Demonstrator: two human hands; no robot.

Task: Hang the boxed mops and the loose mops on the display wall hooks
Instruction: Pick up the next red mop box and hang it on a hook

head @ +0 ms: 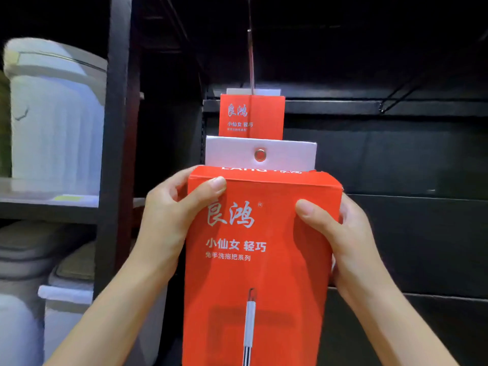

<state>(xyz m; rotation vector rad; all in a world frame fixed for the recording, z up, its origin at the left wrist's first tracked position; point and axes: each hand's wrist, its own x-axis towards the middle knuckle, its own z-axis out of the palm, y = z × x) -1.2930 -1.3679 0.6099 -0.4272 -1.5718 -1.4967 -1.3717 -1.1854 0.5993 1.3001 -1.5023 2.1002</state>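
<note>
Both hands, left hand [169, 220] and right hand [348, 241], grip the glossy red cardboard mop box [258, 247], fingers curled round its edges; white tab [285, 153] with metal eyelet on top.

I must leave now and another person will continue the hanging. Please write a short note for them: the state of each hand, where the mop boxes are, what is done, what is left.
Left hand: grips the upper left edge of the red mop box, thumb on the front.
Right hand: grips the upper right edge of the same box.
The held box is upright below the hook rod; its white hang tab with the metal eyelet is not yet on the rod.
Done: a second red box already hangs further back on that rod.
Left: thread the eyelet onto the rod and release. No loose mops are in view.
</note>
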